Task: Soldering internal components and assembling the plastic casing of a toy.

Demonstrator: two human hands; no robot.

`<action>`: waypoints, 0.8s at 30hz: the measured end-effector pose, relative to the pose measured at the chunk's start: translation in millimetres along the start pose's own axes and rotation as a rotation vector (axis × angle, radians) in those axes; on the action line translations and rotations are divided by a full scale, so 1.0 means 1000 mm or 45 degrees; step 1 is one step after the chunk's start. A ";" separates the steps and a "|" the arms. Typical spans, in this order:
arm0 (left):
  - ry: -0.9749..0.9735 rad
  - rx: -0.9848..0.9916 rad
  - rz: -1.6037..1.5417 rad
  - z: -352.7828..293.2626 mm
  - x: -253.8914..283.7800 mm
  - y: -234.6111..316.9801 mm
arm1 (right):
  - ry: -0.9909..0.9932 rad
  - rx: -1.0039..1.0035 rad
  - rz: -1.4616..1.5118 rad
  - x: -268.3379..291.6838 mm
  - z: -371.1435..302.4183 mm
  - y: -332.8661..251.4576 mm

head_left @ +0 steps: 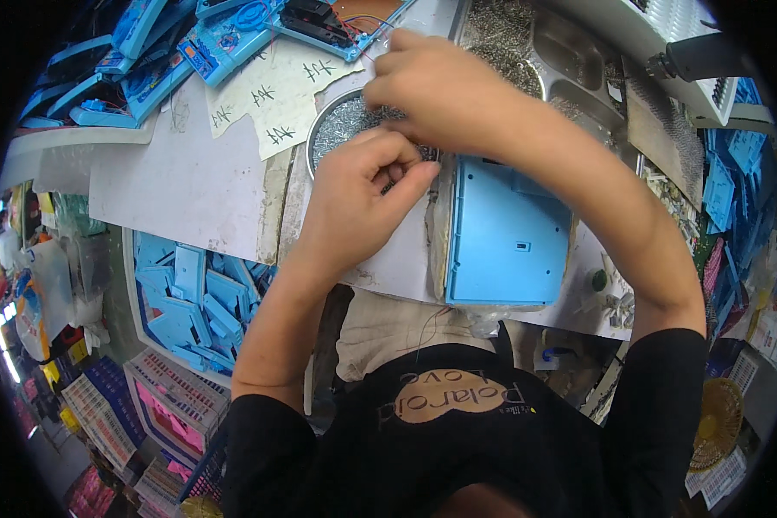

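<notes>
My left hand (pixel 358 197) is over the near rim of a round metal bowl (pixel 312 148) filled with small silvery screws (pixel 344 128). Its fingers are curled in toward the thumb, and what they hold, if anything, is hidden. Above the bowl's far right side, my right hand (pixel 432 86) is closed with bent fingers. Thin red wires run near its fingertips from a blue casing with a black part (pixel 319 24); whether the fingers grip them cannot be made out. Below both hands, a flat light-blue plastic panel (pixel 509 237) lies at the table's front edge.
Blue toy casings (pixel 151 56) are piled at the far left beside a marked paper sheet (pixel 276 91). A bin of blue plastic parts (pixel 203 298) stands left of the table. Metal trays (pixel 570 47) with small parts lie at the far right, beside a dark tool (pixel 691 59).
</notes>
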State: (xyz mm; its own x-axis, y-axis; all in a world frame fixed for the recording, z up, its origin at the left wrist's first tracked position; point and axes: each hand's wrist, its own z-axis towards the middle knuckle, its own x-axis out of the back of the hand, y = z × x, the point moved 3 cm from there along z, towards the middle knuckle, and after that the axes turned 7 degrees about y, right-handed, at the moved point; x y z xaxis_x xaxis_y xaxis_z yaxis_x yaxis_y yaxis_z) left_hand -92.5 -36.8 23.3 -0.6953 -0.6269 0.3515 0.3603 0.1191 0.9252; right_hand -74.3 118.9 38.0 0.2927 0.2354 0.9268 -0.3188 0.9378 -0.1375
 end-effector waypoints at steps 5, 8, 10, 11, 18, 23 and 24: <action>0.024 0.067 0.000 -0.009 -0.010 -0.005 | -0.172 0.033 -0.135 -0.036 0.013 -0.004; -0.069 0.150 0.052 -0.005 -0.016 0.000 | -0.183 0.062 -0.136 -0.041 0.015 -0.001; -0.136 0.164 0.156 -0.002 -0.017 0.001 | -0.197 0.096 -0.174 -0.043 0.017 0.002; -0.118 0.115 0.161 -0.002 -0.017 0.003 | -0.201 0.113 -0.190 -0.045 0.019 0.003; -0.038 0.196 -0.047 -0.012 -0.017 -0.005 | -0.325 0.148 -0.206 -0.046 0.021 -0.005; -0.048 0.132 0.055 -0.009 -0.024 0.009 | -0.208 -0.052 -0.046 -0.030 0.024 0.007; -0.048 0.064 0.122 -0.005 -0.029 0.010 | -0.179 -0.122 -0.002 -0.023 0.020 0.011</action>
State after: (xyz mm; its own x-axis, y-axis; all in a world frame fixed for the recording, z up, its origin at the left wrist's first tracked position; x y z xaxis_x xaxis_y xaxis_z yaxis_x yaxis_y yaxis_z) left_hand -65.6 -21.6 21.7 -0.6823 -0.5813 0.4433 0.3954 0.2166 0.8926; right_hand -102.9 118.7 22.4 0.1618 0.2024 0.9659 -0.2288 0.9598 -0.1628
